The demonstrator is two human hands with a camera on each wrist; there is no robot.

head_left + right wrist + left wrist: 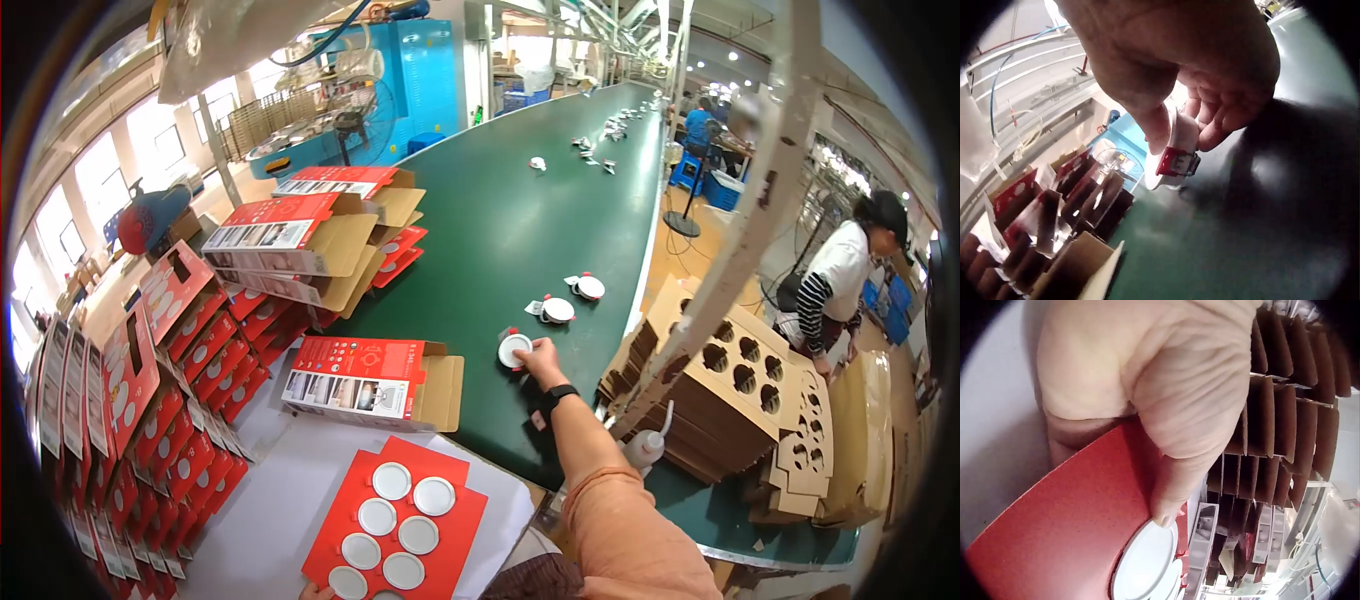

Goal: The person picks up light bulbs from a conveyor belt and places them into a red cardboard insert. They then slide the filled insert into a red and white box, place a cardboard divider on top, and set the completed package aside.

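Note:
Out over the green conveyor belt (480, 210), my right hand (543, 365) pinches a round white downlight (515, 350) by its edge. The right wrist view shows the thumb on the face of this downlight (1175, 147), fingers behind it and a red spring clip on its side. My left hand (1154, 381) grips the corner of a red card (1066, 512), thumb on top and fingers underneath. Several white downlights (419, 534) sit in two rows in that card in the head view, where only the left fingertips show at the bottom edge.
Two more downlights (557, 310) lie on the belt just beyond my right hand. An open red and white box (370, 380) lies by the card, with stacked boxes (180, 400) to the left. Cardboard inserts (720, 370) and a post (745, 200) stand right, near another person (840, 270).

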